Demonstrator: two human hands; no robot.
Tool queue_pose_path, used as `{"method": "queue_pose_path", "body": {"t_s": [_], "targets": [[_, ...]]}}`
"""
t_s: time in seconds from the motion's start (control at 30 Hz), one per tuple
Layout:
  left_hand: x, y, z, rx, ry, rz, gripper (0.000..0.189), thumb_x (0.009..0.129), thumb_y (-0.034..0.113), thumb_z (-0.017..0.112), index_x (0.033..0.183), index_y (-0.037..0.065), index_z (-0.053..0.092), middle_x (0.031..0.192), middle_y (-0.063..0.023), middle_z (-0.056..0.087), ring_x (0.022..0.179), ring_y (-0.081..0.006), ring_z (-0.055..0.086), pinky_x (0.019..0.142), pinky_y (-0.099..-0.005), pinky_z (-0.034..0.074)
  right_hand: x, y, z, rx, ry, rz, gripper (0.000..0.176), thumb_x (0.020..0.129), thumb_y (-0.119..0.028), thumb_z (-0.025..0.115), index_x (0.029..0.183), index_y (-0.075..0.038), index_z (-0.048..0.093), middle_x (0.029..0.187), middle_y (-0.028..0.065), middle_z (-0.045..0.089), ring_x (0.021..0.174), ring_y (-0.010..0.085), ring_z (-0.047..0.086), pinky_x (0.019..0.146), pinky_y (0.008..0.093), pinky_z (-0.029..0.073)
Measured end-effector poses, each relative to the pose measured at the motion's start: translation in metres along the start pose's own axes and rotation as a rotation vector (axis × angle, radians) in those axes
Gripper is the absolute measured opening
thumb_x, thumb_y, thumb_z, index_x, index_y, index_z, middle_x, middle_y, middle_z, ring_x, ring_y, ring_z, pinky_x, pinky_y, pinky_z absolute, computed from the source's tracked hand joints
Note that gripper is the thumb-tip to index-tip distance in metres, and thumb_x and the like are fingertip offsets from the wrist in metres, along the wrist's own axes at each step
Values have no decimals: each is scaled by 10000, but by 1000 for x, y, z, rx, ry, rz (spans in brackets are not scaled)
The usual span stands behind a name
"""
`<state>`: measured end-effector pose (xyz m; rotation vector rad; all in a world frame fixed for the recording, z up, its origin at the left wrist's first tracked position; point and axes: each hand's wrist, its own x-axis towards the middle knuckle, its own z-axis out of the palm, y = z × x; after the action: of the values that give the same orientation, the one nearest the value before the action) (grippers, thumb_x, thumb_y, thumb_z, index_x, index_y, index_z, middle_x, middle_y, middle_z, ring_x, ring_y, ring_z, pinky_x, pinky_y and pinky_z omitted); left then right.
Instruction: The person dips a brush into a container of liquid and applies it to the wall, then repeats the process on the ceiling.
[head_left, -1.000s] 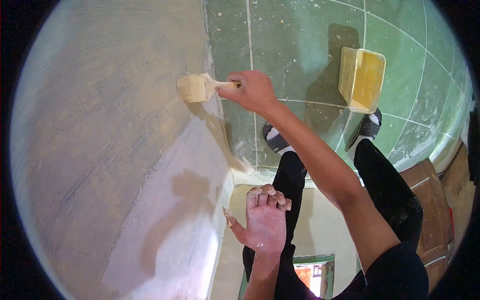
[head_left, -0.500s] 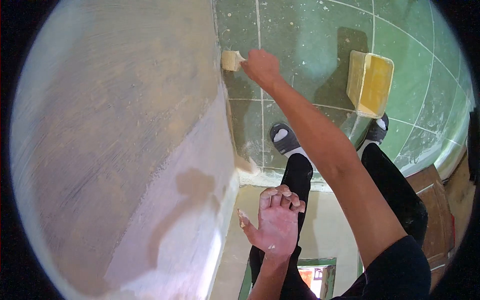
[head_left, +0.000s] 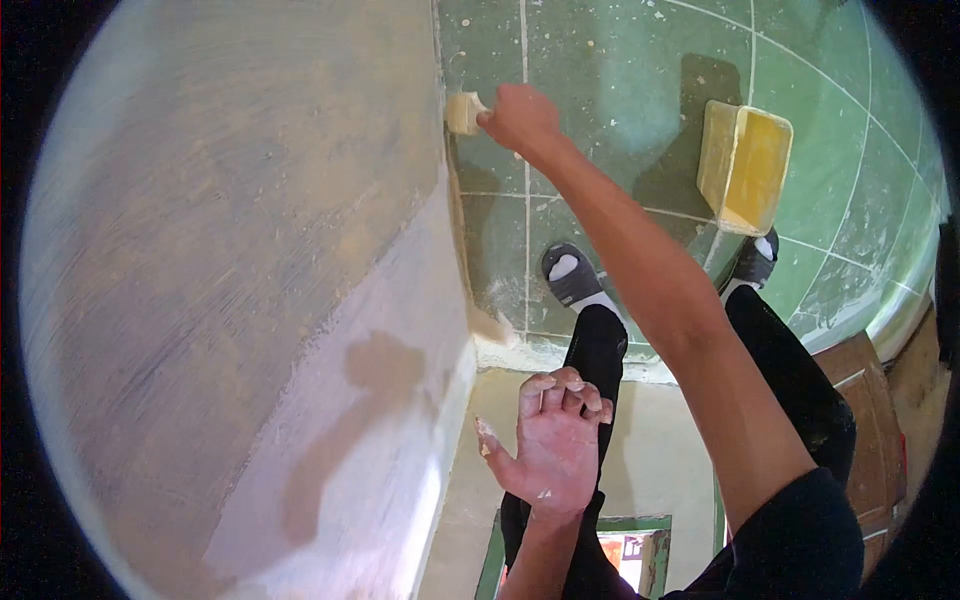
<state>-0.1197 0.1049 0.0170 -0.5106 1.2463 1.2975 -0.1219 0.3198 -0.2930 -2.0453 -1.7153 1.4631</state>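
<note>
My right hand is closed around a short pale tool, which looks like a wide brush. The tool's broad end is at the foot of the plastered wall, above the green tiled floor. Lower in the head view, my left hand is palm up with its fingers apart and slightly curled. It holds nothing, and pale residue coats its fingertips and thumb.
A yellow rectangular container is on the floor to the right, near one slippered foot. The other slippered foot is closer to the wall. At the lower right is a brown wooden panel.
My right hand and the tool have shifted slightly upward in view. The arm's shadow on the wall has changed shape a little. My left hand has stayed nearly still.
</note>
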Motion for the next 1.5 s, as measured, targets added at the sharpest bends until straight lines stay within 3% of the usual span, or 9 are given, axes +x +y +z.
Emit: {"method": "queue_pose_path", "body": {"t_s": [0.13, 0.27, 0.43, 0.63, 0.93, 1.07, 1.13, 1.33, 1.5], "targets": [[1, 2, -3, 66, -35, 6, 744, 896, 741, 371, 1180, 78, 552, 1119, -92, 567, 938, -255, 530, 799, -423, 393, 25, -31, 25, -22, -25, -43, 336, 795, -358, 698, 929, -52, 733, 963, 203, 703, 929, 385, 680, 784, 483, 552], [1, 2, -2, 22, -34, 3, 751, 892, 745, 365, 1186, 82, 561, 1129, -102, 567, 946, -263, 529, 794, -418, 392, 23, -6, -9, -17, -124, -144, 290, 790, -299, 689, 932, -50, 735, 963, 202, 706, 907, 388, 687, 780, 486, 554], [1, 1, -3, 27, -37, 13, 756, 892, 747, 351, 1187, 87, 572, 1129, -107, 570, 942, -261, 531, 796, -415, 389, 31, -12, -1, -42, 66, -43, 335, 787, -345, 706, 905, -33, 729, 948, 211, 703, 925, 399, 677, 802, 488, 551], [2, -3, 0, 13, -37, -12, 759, 888, 744, 341, 1183, 78, 557, 1101, -114, 573, 915, -264, 531, 794, -415, 386, 34, -19, -18, 13, -82, -111, 347, 794, -342, 700, 918, -19, 716, 968, 209, 705, 962, 390, 674, 817, 485, 550], [-1, -5, -2, 57, -62, -21, 750, 902, 718, 322, 1169, 55, 549, 1136, -120, 563, 949, -261, 528, 817, -428, 386, 52, -33, -14, -28, -27, -52, 407, 789, -390, 712, 987, -35, 705, 1035, 208, 692, 967, 387, 668, 828, 476, 541], [-2, -8, 1, 2, -43, -43, 759, 903, 719, 316, 1178, 50, 546, 1135, -120, 561, 971, -265, 529, 822, -427, 386, 17, -7, -24, -13, -78, -188, 378, 787, -372, 709, 943, -29, 712, 1033, 214, 688, 964, 390, 666, 822, 478, 540], [-4, -10, -1, -18, -32, -57, 762, 902, 720, 316, 1183, 49, 545, 1135, -119, 560, 978, -266, 530, 825, -427, 387, -4, -2, -18, -36, -146, -4, 367, 793, -374, 696, 882, -19, 716, 996, 221, 687, 945, 391, 665, 801, 476, 540], [-2, -7, -4, 36, -60, -45, 751, 905, 718, 323, 1165, 46, 534, 1132, -120, 560, 971, -264, 530, 826, -424, 399, -17, -39, 45, -20, -64, -53, 363, 813, -371, 687, 850, -11, 710, 888, 223, 689, 857, 400, 673, 759, 497, 538], [-5, -1, -7, 37, -7, -31, 732, 908, 715, 332, 1145, 52, 531, 1118, -120, 559, 949, -265, 535, 820, -425, 401, -73, -28, 0, 57, -131, -97, 343, 819, -345, 682, 846, -4, 705, 888, 228, 687, 842, 407, 672, 757, 500, 542]]}}
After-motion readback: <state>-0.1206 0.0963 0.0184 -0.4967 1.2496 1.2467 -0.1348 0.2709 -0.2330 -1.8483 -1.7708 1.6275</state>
